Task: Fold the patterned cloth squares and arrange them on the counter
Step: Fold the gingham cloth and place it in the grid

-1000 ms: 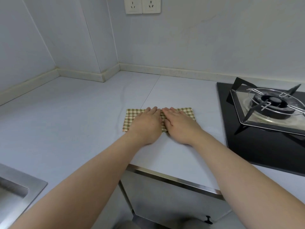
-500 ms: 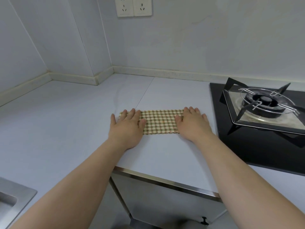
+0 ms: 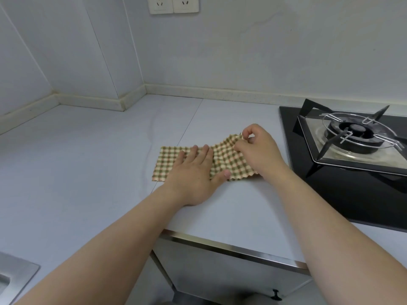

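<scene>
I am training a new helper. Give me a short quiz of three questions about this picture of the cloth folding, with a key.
1. True or false: the left hand lies flat on the cloth.
2. Fill the gap: the stove is to the ___ of the cloth.
3. What does the right hand pinch? A) a spoon B) the cloth's far right corner C) a cup
Key: 1 true; 2 right; 3 B.
</scene>
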`<state>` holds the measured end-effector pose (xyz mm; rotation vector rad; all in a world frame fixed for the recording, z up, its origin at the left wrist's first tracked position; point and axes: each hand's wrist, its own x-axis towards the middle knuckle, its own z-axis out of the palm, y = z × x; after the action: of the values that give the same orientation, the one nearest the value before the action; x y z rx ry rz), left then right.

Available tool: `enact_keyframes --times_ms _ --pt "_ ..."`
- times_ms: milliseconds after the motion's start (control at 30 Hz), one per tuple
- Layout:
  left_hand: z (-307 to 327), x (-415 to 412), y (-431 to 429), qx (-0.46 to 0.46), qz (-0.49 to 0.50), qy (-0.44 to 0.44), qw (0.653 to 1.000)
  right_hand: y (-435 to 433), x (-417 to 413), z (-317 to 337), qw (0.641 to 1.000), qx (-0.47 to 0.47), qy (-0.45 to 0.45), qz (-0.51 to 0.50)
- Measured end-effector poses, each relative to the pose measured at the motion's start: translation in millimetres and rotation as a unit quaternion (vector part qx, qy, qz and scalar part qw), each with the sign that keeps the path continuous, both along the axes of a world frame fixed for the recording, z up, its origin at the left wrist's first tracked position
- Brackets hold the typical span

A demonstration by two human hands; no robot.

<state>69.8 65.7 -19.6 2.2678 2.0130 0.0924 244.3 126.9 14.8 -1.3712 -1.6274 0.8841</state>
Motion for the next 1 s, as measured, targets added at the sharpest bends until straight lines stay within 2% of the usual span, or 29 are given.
enact_keyframes --times_ms 133,233,267,333,400,500,533,633,733,800,867,933,1000 --pt "5 21 -13 -0.039 -0.074 -0.019 0.996 -8 6 13 0.972 -0.071 0.208 0.083" --pt "11 35 -20 -0.059 -0.133 -0.037 0.989 -10 10 15 0.954 -0.097 0.259 0.118" --pt "19 31 -19 -0.082 -0.141 -0.067 0.984 -10 10 14 0.951 -0.102 0.265 0.125" --pt "39 12 -13 -0.161 -0.122 -0.186 0.962 -10 11 14 0.944 -0.107 0.276 0.144" --pt "56 -11 -8 -0.219 -0.083 -0.338 0.911 -10 10 14 0.937 -0.112 0.282 0.174" --pt "64 -32 -1 -0.196 0.003 -0.519 0.832 -12 3 10 0.929 -0.123 0.239 0.254" --pt "64 -34 2 -0.176 0.043 -0.539 0.823 -13 0 8 0.925 -0.128 0.218 0.284" --pt "54 -38 6 -0.135 0.141 -0.506 0.840 -16 -4 6 0.925 -0.124 0.202 0.298" --pt "44 -39 7 -0.087 0.154 -0.484 0.857 -9 -4 1 0.960 -0.055 0.191 0.198" --pt "44 -38 5 -0.063 0.126 -0.456 0.879 -3 -3 -7 0.990 0.020 0.083 0.116" --pt "45 -39 6 -0.057 0.122 -0.444 0.886 1 -2 -16 0.994 0.043 -0.030 0.092" --pt "47 -43 7 -0.069 0.139 -0.460 0.874 1 -2 -21 0.990 0.026 -0.089 0.104" --pt "50 -46 6 -0.079 0.151 -0.453 0.875 2 -2 -22 0.988 0.026 -0.110 0.105"
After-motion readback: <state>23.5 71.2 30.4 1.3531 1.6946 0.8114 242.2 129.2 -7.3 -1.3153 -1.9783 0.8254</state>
